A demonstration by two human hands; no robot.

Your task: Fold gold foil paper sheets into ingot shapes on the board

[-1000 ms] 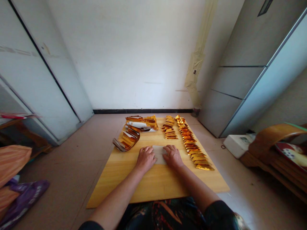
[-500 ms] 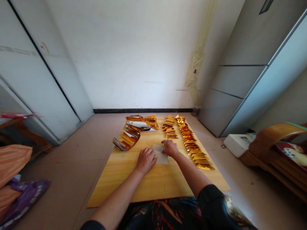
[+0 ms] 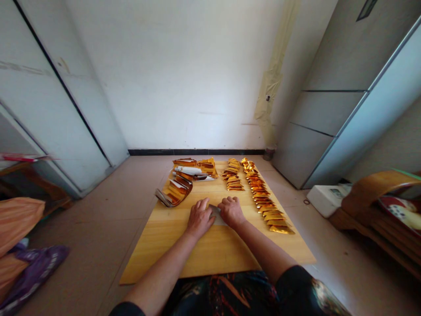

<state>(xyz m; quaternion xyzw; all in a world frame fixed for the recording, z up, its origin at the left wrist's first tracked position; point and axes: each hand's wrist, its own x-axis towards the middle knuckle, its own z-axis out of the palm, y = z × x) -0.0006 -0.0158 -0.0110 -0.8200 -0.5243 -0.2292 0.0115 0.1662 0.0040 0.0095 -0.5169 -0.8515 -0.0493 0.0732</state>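
A small greyish sheet of paper [image 3: 219, 220] lies on the wooden board between my hands, its far edge lifted and partly folded over. My left hand [image 3: 200, 217] has its fingers curled on the left side of the paper. On the opposite side, my right hand [image 3: 231, 211] pinches the far right edge. My fingers hide much of the sheet. Folded gold foil pieces [image 3: 263, 197] stand in a long overlapping row to the right. Beyond my hands sits a shorter cluster of folded gold pieces [image 3: 233, 174].
Stacks of loose gold paper [image 3: 177, 188] lie at the board's far left, beside a white roll [image 3: 188, 170]. The wooden board [image 3: 158, 250] rests low over a tiled floor. A wall stands beyond, with a grey refrigerator [image 3: 315, 109] at right.
My right hand has come down and toward me, bringing the paper's far edge over. My left hand has shifted slightly, its fingers lifting. The gold rows look unchanged.
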